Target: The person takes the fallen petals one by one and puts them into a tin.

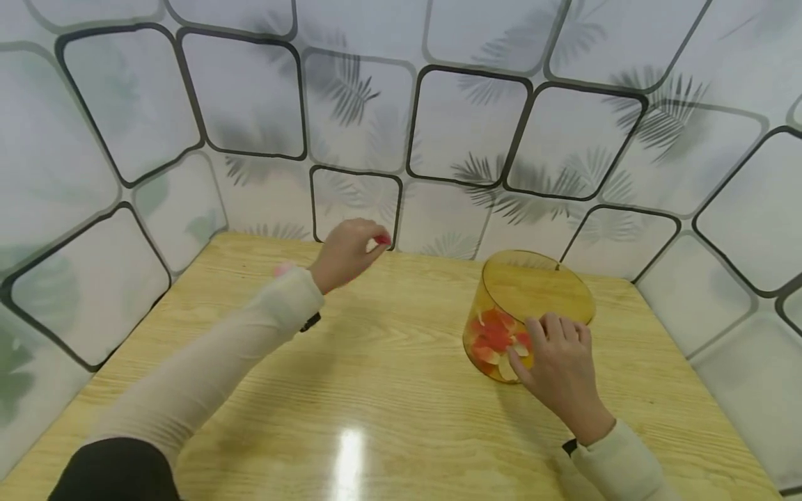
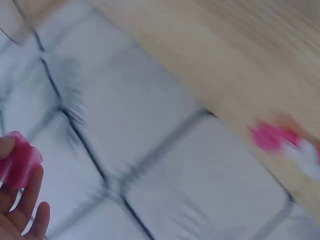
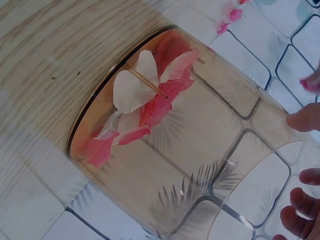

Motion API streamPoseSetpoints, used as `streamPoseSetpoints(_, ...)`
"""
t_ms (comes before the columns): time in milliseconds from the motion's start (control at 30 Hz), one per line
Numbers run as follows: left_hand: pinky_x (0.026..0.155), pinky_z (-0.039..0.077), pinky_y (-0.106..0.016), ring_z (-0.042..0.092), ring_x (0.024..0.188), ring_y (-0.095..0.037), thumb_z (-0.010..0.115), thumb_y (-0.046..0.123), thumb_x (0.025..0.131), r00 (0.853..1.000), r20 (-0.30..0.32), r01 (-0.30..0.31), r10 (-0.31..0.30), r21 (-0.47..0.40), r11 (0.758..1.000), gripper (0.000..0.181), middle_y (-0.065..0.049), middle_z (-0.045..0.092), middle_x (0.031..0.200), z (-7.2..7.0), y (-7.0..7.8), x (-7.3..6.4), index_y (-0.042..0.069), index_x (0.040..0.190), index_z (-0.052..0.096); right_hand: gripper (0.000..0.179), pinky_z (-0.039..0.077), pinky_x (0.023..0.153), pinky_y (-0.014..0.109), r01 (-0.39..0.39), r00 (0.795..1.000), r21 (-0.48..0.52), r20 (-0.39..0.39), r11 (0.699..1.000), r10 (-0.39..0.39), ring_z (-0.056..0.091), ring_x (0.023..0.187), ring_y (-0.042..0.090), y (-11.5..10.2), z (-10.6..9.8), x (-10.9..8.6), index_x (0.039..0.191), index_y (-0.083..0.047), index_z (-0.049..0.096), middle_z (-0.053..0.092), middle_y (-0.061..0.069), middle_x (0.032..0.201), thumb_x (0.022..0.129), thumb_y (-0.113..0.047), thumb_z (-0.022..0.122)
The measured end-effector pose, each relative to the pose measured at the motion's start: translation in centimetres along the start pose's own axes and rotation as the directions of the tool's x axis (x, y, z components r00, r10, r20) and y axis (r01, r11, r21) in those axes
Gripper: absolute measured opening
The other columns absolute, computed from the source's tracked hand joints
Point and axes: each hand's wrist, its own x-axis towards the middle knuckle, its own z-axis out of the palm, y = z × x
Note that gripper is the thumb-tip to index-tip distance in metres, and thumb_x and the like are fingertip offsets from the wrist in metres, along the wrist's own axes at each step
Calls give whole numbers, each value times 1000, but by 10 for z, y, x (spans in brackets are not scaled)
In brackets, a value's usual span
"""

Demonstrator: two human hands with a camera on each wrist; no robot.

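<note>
My left hand (image 1: 351, 254) is raised above the back of the table, pinching a pink petal (image 2: 21, 161) between thumb and fingers. Beneath that arm, partly hidden by it, lie more pink and white petals (image 2: 270, 137), blurred in the left wrist view. A clear amber cylindrical container (image 1: 479, 306) stands upright at the right. Red, pink and white petals (image 3: 160, 107) show through its wall, low down inside. My right hand (image 1: 560, 369) is at its near side, thumb apart from the loosely bent fingers by the rim; whether they touch it cannot be made out.
The light wooden table (image 1: 401, 355) runs up to white walls (image 1: 357, 111) with dark outlined squares and leaf prints at the back and sides. A bright reflection lies on its front part. A dark wristband (image 1: 310, 322) sits at my left wrist.
</note>
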Motion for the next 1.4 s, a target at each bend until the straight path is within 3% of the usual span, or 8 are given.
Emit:
streamPoseSetpoints(200, 83, 51, -31, 66, 83, -14, 67, 16, 87, 981, 42, -187, 189, -55, 981, 6, 0, 72, 87, 28, 69, 34, 11, 87, 71, 43, 36, 67, 51, 9, 1000, 8, -19, 1000, -9, 46, 67, 34, 0, 1, -1, 88, 0, 52, 48, 15, 74, 85, -41, 42)
streamPoseSetpoints(333, 84, 50, -29, 66, 84, -11, 64, 20, 89, 968, 96, -226, 233, -79, 971, 9, 2, 72, 89, 46, 101, 50, 13, 90, 71, 46, 37, 68, 50, 9, 1000, -7, 7, 1000, -9, 46, 67, 34, -1, 1, -1, 89, 0, 52, 48, 15, 75, 88, -44, 38)
streamPoseSetpoints(500, 82, 50, -23, 66, 84, -10, 61, 21, 91, 949, 170, -250, 265, -105, 963, 12, 3, 72, 92, 66, 128, 61, 13, 94, 71, 55, 38, 69, 50, 2, 1000, -29, 26, 1000, -1, 47, 69, 34, 0, 0, -1, 89, 0, 52, 48, 15, 76, 91, -50, 28)
streamPoseSetpoints(767, 81, 49, -16, 65, 84, -6, 60, 24, 92, 936, 250, -233, 248, -88, 968, 13, 5, 71, 93, 91, 138, 68, 15, 95, 70, 52, 37, 69, 50, -3, 1000, -14, 19, 1000, 3, 47, 70, 35, -1, 1, -1, 90, 0, 52, 48, 15, 76, 90, -48, 31)
streamPoseSetpoints(967, 83, 50, -19, 64, 93, -8, 64, 29, 90, 924, 300, -232, 239, -60, 971, 24, 6, 68, 108, 89, 142, 71, 18, 111, 66, 45, 37, 68, 51, 10, 1000, -14, 5, 1000, -10, 48, 70, 36, 1, 1, -1, 90, 1, 52, 49, 16, 77, 85, -42, 41)
streamPoseSetpoints(1100, 89, 49, -22, 63, 100, -11, 63, 30, 90, 917, 319, -237, 239, -46, 970, 37, 4, 64, 117, 88, 144, 73, 20, 125, 59, 47, 38, 69, 51, 12, 1000, -28, 15, 1000, -11, 49, 71, 36, 2, 0, -1, 91, 1, 52, 49, 16, 77, 87, -44, 38)
streamPoseSetpoints(1233, 93, 48, -24, 63, 103, -14, 60, 26, 92, 926, 263, -255, 269, -87, 963, 36, 1, 64, 120, 89, 141, 71, 19, 127, 56, 51, 38, 69, 51, 9, 1000, -38, 21, 999, -8, 48, 70, 36, 2, -1, -1, 91, 0, 52, 49, 16, 77, 90, -47, 33)
streamPoseSetpoints(1400, 97, 46, -27, 61, 108, -14, 60, 22, 93, 934, 115, -325, 339, -127, 937, 33, 0, 63, 121, 80, 134, 57, 13, 125, 58, 52, 38, 69, 51, 5, 1000, -36, 17, 999, -5, 48, 70, 35, 2, -1, -1, 90, 0, 52, 49, 15, 76, 91, -48, 33)
